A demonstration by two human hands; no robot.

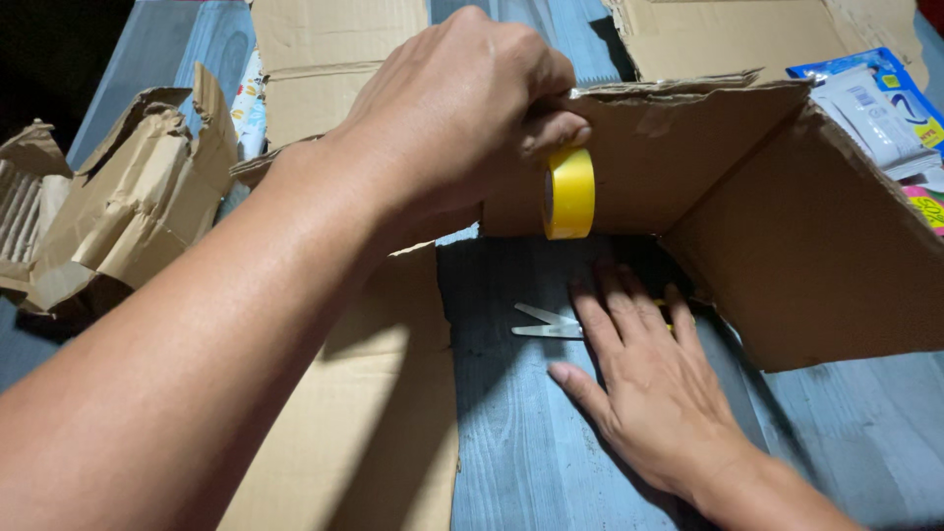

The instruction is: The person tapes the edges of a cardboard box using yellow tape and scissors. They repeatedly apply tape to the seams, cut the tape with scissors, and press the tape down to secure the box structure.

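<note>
The left hand [452,108] is curled shut around the top edge of an upright cardboard panel [669,157], its thumb pressed down against a roll of yellow tape [569,194] that hangs on edge against the front face of the panel. The roll sits just under the thumb, near the panel's left end.

Below it, the right hand [654,383] lies flat and open on the table [531,462], palm down, fingers spread and pointing toward the foot of the panel. It grips nothing; its fingers rest over the handle end of a pair of scissors [546,323], whose pale blades stick out to the left on the blue-grey wood.

The panel bends at a corner into a second cardboard wall [816,246] that runs toward the right edge. A flat sheet of cardboard [364,423] lies under the left forearm. Further left, crumpled cardboard scraps [118,206] are heaped on the table. More flat cardboard [324,59] lies behind the panel, and at the far right some blue and white packets [875,103] lie beside the box wall.
</note>
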